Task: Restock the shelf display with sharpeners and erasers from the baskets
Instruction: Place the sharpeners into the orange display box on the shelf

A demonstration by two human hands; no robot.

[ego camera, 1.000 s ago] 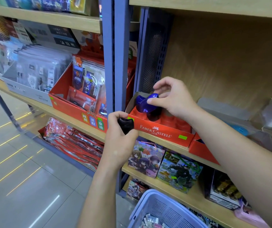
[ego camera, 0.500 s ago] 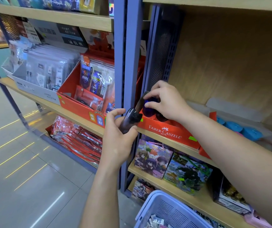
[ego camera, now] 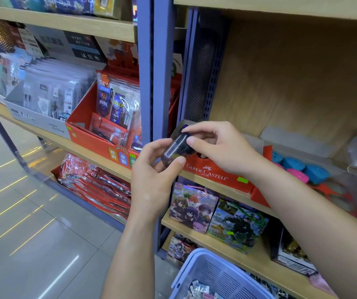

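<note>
Hands meet just in front of the display box's L end. L hand grips the lower, dark half of an egg-shaped sharpener, thumb across its front, fingers curled behind. R hand pinches the upper, blue end btw thumb and fingertips. Both are closed on the same piece, so it hangs in the air, tilted, top leaning toward the box, not yet seated.

Step, as I read it: getting one sharpener into the display. Can't tell which hand will carry it in. Next move prob. needs one hand to let go and the other to turn the piece upright and lower it into a free slot w/o knocking neighbours.

Sharpener: smooth, glossy, dark see-through shell w/ blue end, small yellow-green fleck on the front. Rounded, so likely slippery.

Right behind & under R hand: red Faber-Castell display box on the wooden shelf. Further R of R hand: blue and pink round pieces. Below both forearms: pale blue basket w/ small wrapped items.
</note>
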